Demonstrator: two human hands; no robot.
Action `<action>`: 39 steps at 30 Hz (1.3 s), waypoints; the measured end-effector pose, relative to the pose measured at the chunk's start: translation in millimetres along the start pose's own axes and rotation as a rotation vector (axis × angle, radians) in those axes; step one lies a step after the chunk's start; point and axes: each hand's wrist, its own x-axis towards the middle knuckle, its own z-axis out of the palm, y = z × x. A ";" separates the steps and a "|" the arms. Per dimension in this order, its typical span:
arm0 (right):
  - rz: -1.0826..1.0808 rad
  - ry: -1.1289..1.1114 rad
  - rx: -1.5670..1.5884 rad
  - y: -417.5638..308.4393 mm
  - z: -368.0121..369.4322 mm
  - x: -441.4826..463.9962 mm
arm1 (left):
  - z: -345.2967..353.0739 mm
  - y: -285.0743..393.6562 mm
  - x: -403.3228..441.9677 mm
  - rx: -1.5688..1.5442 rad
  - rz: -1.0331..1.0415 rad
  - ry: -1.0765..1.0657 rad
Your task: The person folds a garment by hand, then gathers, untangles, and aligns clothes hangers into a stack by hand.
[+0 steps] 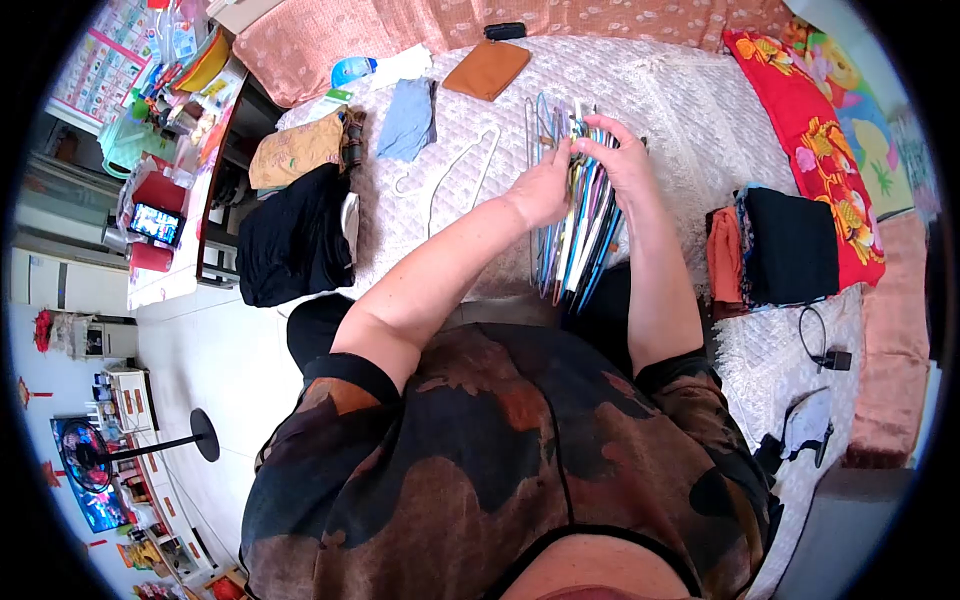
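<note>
A thick bundle of clothes hangers in several colours stands on edge in front of me, near the edge of the quilted bed. My left hand presses against the bundle's left side, its fingers closed near the hooks. From the right, my right hand wraps over the top of the same bundle, thumb and fingers closed around the hook ends. Which single hangers the fingertips touch is hidden. To the left, a separate white hanger lies flat on the bed.
Folded dark clothes and a tan garment are stacked at left, near blue cloth. A brown pouch lies at the back. Another folded pile sits right, beside a red floral pillow. A cluttered table stands left.
</note>
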 end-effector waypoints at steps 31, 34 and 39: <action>-0.082 0.056 -0.038 4.9 5.5 4.5 | 21.0 -88.7 -38.6 -0.831 -0.339 0.455; -0.081 0.067 -0.036 4.5 7.4 4.2 | 39.2 -41.1 -28.1 -0.596 -0.260 0.295; -0.119 0.078 -0.023 2.1 3.0 1.3 | 73.4 -40.3 -16.2 -0.458 0.004 0.444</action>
